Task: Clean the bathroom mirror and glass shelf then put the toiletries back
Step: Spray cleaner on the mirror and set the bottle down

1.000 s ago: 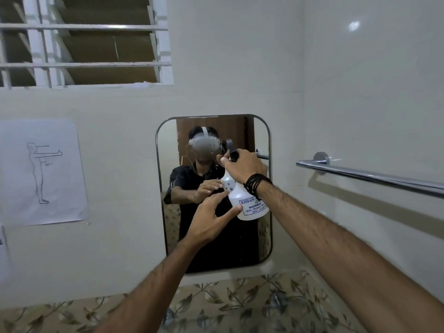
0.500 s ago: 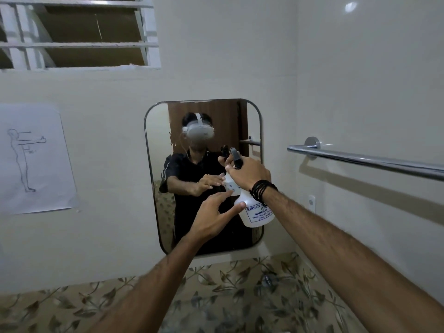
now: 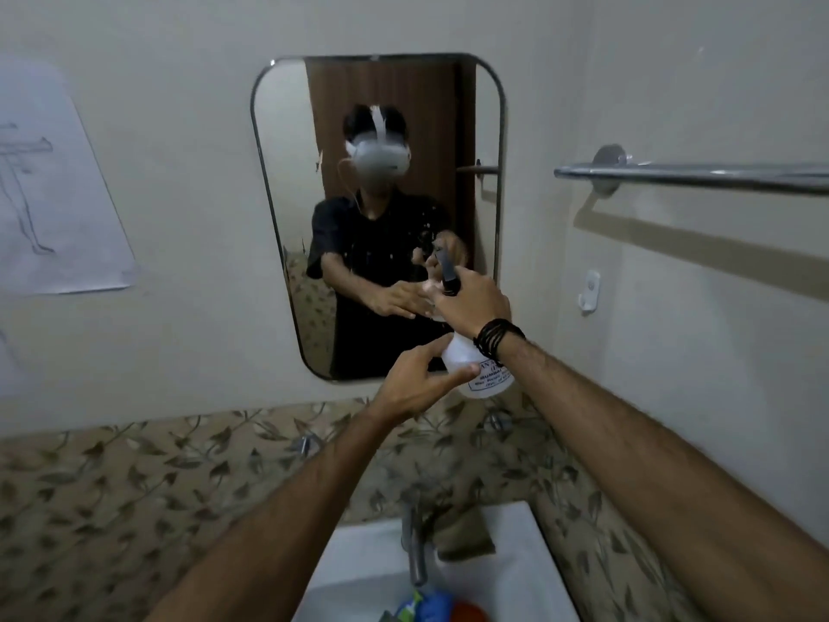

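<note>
A rounded wall mirror [image 3: 394,105] hangs ahead with fine spray droplets on its lower middle. In front of its lower right corner I hold a white spray bottle [image 3: 486,377] with a black trigger head. My right hand [image 3: 471,303] grips the bottle's neck and trigger. My left hand [image 3: 417,381] steadies the bottle's body from the left, thumb across it. Toiletries [image 3: 430,606], blue, green and orange, lie in the white sink [image 3: 529,572] at the bottom edge. No glass shelf is in view.
A chrome tap [image 3: 415,549] rises at the sink's back, with a brownish cloth [image 3: 466,534] next to it. A chrome towel bar [image 3: 691,175] runs along the right wall, a small white hook [image 3: 591,289] below it. A paper drawing [image 3: 49,195] is stuck on the left wall.
The view has tilted down, bringing the sink, tap and toiletries into sight. Both hands and the bottle have dropped toward the mirror's lower right corner. Droplets now show on the glass.
</note>
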